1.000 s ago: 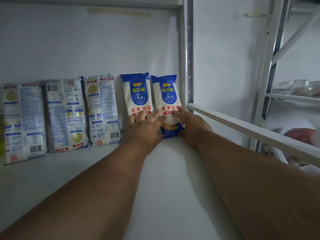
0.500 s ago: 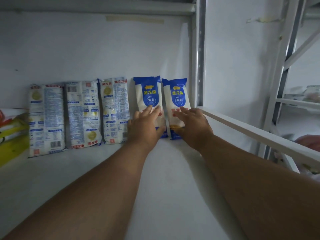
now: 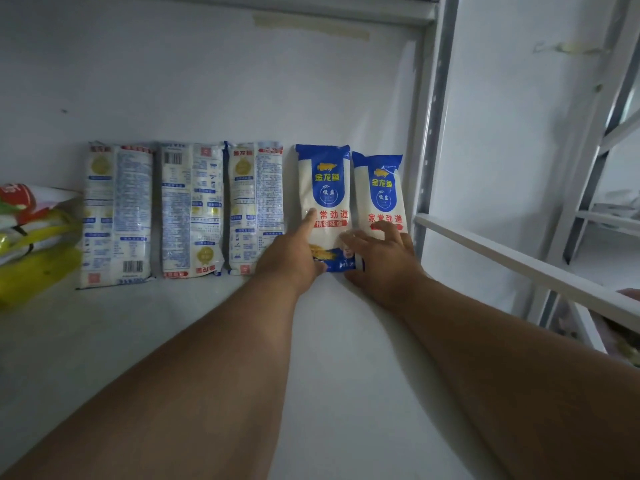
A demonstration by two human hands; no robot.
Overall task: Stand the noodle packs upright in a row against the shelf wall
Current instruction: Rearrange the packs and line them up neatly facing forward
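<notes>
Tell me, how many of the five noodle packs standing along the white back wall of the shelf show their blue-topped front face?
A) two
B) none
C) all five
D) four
A: only the two rightmost packs, the blue-topped pack under the left hand and the blue-topped pack next to the metal upright, show their blue fronts; the three packs to their left show printed backs with barcodes.
</notes>
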